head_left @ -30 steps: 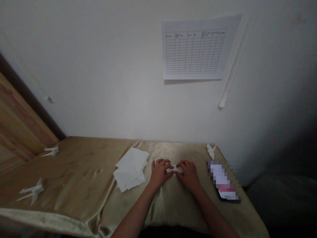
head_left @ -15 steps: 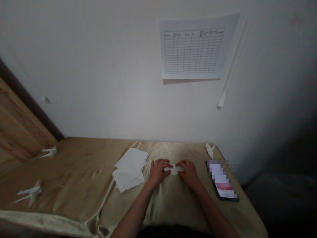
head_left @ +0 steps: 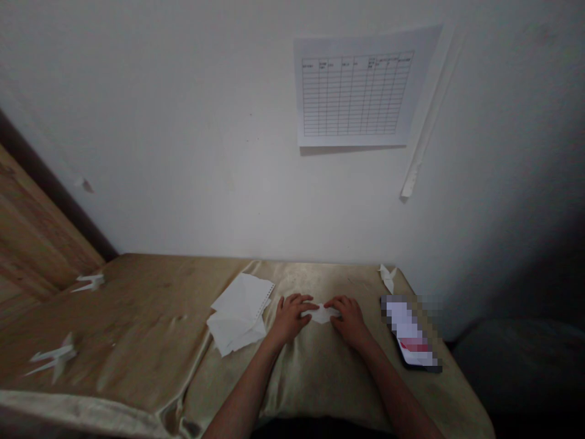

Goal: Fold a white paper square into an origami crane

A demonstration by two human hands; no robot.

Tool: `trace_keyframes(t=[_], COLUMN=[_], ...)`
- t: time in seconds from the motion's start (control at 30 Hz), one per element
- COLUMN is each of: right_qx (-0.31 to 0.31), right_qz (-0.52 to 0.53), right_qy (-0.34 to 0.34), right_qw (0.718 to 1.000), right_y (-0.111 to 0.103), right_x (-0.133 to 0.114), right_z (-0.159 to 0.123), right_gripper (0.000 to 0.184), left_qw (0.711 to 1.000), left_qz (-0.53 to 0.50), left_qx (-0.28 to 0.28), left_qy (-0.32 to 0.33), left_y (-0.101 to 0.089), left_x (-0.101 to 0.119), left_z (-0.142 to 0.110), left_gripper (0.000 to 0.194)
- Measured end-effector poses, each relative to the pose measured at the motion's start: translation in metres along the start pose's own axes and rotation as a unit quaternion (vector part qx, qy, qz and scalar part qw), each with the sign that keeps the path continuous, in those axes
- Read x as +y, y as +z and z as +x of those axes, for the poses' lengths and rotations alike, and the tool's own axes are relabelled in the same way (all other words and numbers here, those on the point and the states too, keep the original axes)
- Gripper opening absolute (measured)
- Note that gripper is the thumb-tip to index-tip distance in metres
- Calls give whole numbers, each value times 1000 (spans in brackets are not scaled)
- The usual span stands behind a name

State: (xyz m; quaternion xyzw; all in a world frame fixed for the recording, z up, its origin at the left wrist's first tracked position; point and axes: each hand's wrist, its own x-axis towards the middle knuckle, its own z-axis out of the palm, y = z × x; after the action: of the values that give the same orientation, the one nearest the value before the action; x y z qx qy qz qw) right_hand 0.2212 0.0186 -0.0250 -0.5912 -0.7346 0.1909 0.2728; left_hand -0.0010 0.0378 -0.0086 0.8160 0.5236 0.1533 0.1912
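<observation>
A small piece of folded white paper [head_left: 320,314] lies on the cloth-covered table between my hands. My left hand [head_left: 291,317] has its thumb and fingers curled on the paper's left end. On the right end sit the thumb and fingers of my right hand [head_left: 350,318]. Both ends of the paper are partly hidden under the fingers, while its middle shows. Left of my left hand is a loose stack of white paper sheets [head_left: 240,311], the top one with a perforated edge.
Folded paper cranes stand at the far left [head_left: 94,281], nearer left [head_left: 57,358] and back right [head_left: 388,278]. A phone [head_left: 411,335] lies right of my right hand. The gold cloth [head_left: 141,323] is wrinkled. A printed table sheet [head_left: 354,91] hangs on the wall.
My thumbs, close together at the paper's middle a second ago, have slid apart toward its ends, so more of the folded paper shows. The view has shifted slightly.
</observation>
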Motion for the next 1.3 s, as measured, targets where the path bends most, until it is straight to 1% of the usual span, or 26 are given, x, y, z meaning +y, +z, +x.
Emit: trace_keyframes(t=[0.1, 0.23, 0.43, 0.57, 0.7, 0.77, 0.83, 0.97, 1.1, 1.3], right_qx=[-9, -10, 4, 10, 19, 26, 33, 46, 47, 52], right_qz=[3, -1, -13, -31, -58, -68, -73, -80, -73, -70], right_qy=[-8, -11, -22, -26, -24, -22, -19, -9, -11, -17], right_qw=[1000, 1000, 1000, 999, 998, 997, 997, 996, 996, 996], right_y=[0, -2, -4, -5, -5, -4, -3, -1, 0, 0], right_x=[2, 2, -3, -6, -9, -10, -11, -11, -9, -8], right_z=[0, -1, -5, -5, -5, -6, -7, -7, -7, -5], right_gripper=[46, 43, 33, 28, 25, 26, 28, 30, 28, 22], left_qw=[1000, 1000, 1000, 999, 995, 992, 991, 993, 996, 996], left_qz=[2, 8, -5, -14, -12, -11, -5, 18, 30, 44], left_qx=[4, 6, 25, 50, 97, 116, 125, 107, 85, 77], left_qy=[-1, 3, -7, -13, 14, 38, 51, 40, 20, 11], left_y=[-1, -1, -2, -2, -1, -1, -1, 0, 0, 0], left_x=[2, 4, 9, 13, 14, 14, 13, 15, 17, 19], left_z=[-2, -5, -6, -6, -6, -6, -7, -7, -8, -9], left_gripper=[43, 43, 37, 43, 50, 48, 43, 33, 34, 34])
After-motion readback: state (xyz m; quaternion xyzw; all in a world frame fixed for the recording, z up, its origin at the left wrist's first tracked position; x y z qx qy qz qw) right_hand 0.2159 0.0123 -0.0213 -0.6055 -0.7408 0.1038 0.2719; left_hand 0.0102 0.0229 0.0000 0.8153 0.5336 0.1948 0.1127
